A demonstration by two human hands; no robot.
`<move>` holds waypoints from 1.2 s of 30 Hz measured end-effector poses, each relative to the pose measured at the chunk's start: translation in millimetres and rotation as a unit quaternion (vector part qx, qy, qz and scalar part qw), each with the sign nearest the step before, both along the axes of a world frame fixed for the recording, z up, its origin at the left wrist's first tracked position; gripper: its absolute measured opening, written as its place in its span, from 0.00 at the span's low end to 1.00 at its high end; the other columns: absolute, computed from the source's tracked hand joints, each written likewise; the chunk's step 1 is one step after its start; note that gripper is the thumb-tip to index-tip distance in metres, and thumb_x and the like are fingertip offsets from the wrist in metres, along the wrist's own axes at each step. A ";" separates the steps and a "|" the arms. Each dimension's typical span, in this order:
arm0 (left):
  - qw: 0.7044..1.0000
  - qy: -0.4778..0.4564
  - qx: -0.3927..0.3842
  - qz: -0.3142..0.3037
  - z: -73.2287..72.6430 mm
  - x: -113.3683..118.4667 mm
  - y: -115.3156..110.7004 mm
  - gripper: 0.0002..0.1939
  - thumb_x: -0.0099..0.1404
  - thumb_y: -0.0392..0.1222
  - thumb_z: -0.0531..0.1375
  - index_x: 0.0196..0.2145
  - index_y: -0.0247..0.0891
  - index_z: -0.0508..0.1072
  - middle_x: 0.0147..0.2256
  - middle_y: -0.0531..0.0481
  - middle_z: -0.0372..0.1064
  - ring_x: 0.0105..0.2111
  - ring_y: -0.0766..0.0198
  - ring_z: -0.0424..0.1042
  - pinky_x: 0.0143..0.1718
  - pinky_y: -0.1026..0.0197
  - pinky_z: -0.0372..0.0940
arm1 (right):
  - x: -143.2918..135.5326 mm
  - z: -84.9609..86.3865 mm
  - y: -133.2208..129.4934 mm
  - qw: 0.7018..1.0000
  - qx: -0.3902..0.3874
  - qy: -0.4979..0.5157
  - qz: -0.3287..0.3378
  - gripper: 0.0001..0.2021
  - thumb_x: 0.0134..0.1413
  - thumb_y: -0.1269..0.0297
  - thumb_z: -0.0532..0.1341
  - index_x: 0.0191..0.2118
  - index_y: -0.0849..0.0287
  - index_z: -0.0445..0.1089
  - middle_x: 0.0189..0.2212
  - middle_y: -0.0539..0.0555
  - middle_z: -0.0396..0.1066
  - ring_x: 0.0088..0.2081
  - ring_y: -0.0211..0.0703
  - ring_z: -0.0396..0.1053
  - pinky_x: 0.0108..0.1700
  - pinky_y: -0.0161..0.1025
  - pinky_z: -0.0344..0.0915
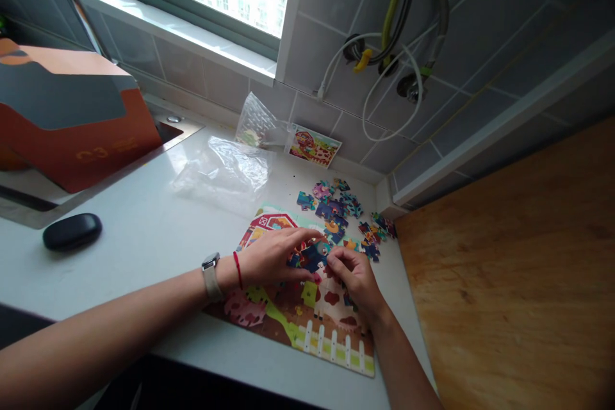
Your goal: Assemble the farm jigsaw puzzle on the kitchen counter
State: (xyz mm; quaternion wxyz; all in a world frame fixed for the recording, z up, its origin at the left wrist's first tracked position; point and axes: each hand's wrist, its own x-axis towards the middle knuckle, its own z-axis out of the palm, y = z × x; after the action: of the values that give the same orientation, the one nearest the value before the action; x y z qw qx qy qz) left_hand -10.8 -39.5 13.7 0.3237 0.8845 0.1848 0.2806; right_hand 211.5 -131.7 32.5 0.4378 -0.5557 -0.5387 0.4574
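Note:
A farm-scene jigsaw puzzle [283,327] lies on the white counter, with a barn, a pink pig, a spotted cow and a white fence on it. My left hand [276,255] is over its upper middle, thumb and fingers apart. Dark loose puzzle pieces [312,256] show in the gap between them. Just to the right, my right hand [355,274] has its thumb and fingers pinched together above the cow; what they hold, if anything, is too small to make out. A loose heap of puzzle pieces [334,208] lies beyond both hands.
Clear plastic bags [230,170] and a farm picture card [314,145] are near the tiled wall. A black oval case [72,232] sits at left, near an orange box [81,115] over the sink. A wooden board [509,256] borders the counter's right side.

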 end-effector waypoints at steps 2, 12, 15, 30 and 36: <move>1.000 0.008 0.003 -0.001 0.6 0.0 0.0 0.34 0.66 0.58 0.69 0.63 0.39 0.67 0.51 0.39 0.77 0.47 0.50 0.79 0.48 0.50 0.74 | -0.3 -0.5 0.1 1.000 -0.002 -0.003 0.002 0.20 0.60 0.46 0.68 0.27 0.58 0.73 0.22 0.49 0.70 0.24 0.36 0.64 0.26 0.33 0.60; 0.999 -0.014 0.015 0.040 7.4 -4.0 3.9 0.32 0.63 0.58 0.71 0.58 0.41 0.71 0.50 0.42 0.76 0.49 0.50 0.77 0.49 0.50 0.72 | 2.4 -2.5 -5.0 0.989 0.105 0.008 -0.099 0.11 0.63 0.52 0.66 0.39 0.54 0.77 0.23 0.47 0.70 0.24 0.37 0.67 0.28 0.33 0.66; 0.998 -0.021 0.015 0.052 6.8 -4.3 4.8 0.32 0.63 0.56 0.71 0.58 0.40 0.70 0.50 0.42 0.75 0.49 0.50 0.76 0.48 0.49 0.73 | 2.2 -0.5 -8.7 0.987 0.147 -0.009 -0.059 0.14 0.64 0.51 0.64 0.46 0.53 0.79 0.27 0.50 0.76 0.28 0.40 0.72 0.32 0.36 0.70; 0.975 -0.135 -0.173 0.048 11.2 0.2 1.9 0.32 0.59 0.57 0.73 0.56 0.41 0.73 0.48 0.44 0.75 0.44 0.56 0.76 0.43 0.56 0.74 | -6.2 -5.6 -13.7 0.965 0.234 -0.113 -0.016 0.30 0.65 0.51 0.63 0.70 0.50 0.62 0.37 0.51 0.79 0.28 0.41 0.73 0.31 0.40 0.72; 0.913 -0.159 -0.373 0.038 10.4 4.7 2.2 0.34 0.56 0.54 0.75 0.55 0.37 0.73 0.40 0.48 0.74 0.33 0.66 0.73 0.31 0.65 0.71 | 1.3 -2.9 -15.9 0.945 0.223 -0.237 -0.038 0.28 0.71 0.50 0.57 0.19 0.55 0.71 0.11 0.48 0.60 0.16 0.38 0.60 0.23 0.37 0.57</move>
State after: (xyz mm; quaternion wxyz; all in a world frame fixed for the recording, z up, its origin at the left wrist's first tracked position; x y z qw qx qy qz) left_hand -6.1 -37.3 24.1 0.6444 0.6352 0.2554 0.3407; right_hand 212.8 -147.6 29.5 0.4276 -0.5561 -0.6936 0.1639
